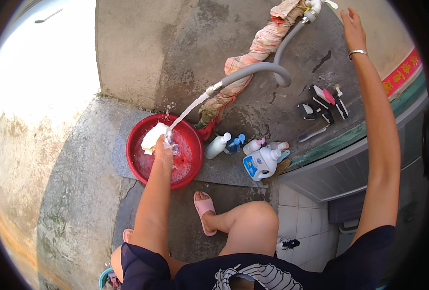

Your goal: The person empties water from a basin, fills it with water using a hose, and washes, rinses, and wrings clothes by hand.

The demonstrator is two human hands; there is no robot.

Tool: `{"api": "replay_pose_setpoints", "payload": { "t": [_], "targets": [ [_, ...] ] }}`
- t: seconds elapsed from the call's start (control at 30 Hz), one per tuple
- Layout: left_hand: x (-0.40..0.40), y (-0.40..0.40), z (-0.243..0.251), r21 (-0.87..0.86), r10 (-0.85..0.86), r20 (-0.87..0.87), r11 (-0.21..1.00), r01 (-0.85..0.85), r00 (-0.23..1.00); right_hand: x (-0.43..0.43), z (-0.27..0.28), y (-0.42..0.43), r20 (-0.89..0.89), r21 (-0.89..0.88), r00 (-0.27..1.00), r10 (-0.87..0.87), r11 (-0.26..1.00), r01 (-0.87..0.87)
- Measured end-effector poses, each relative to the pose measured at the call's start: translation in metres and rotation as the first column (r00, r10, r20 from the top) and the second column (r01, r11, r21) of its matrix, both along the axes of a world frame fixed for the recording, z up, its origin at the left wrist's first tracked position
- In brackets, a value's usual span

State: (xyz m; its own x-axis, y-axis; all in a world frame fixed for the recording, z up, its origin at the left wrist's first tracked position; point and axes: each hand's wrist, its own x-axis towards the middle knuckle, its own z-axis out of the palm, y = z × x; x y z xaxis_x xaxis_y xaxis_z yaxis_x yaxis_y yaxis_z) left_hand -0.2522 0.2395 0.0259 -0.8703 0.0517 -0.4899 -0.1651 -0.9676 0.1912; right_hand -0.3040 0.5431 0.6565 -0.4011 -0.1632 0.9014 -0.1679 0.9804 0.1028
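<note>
My left hand [162, 146] is over a red plastic basin [130, 154], with its fingers around a wet white item [154, 136], perhaps a cloth. Water pours from the metal end of a grey hose [250, 69] onto the item and my fingers, splashing and partly hiding them. Foamy water [181, 165] lies in the basin. My right hand [354, 30] is raised at the upper right, holding nothing, with its fingers somewhat apart. It is beside a white tap [313, 10] and appears not to touch it. The hose is joined to this tap.
A cloth-wrapped pipe [267, 41] runs from the tap down behind the basin. Right of the basin stand a pale pump bottle [217, 145], a blue pump bottle [234, 144] and a white detergent jug [261, 165]. Several brushes [321, 96] are near the wall. A teal basin [104, 277] holds fabric.
</note>
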Motion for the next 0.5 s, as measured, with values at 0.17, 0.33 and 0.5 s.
{"api": "replay_pose_setpoints", "payload": {
  "t": [0.17,0.33,0.5],
  "targets": [
    [-0.005,0.001,-0.010,-0.051,0.005,0.226,0.999,0.007,0.974,-0.062,0.063,-0.013,0.334,-0.067,0.938,-0.088,0.991,0.117],
    [0.019,-0.003,-0.019,-0.137,-0.001,0.342,0.989,0.050,0.940,-0.055,0.027,-0.068,0.475,-0.037,0.849,-0.232,0.959,0.282],
    [0.032,0.035,-0.020,-0.066,0.028,0.373,0.998,-0.003,0.927,-0.070,0.048,-0.055,0.431,0.204,0.783,-0.449,0.894,0.400]
  ]
}}
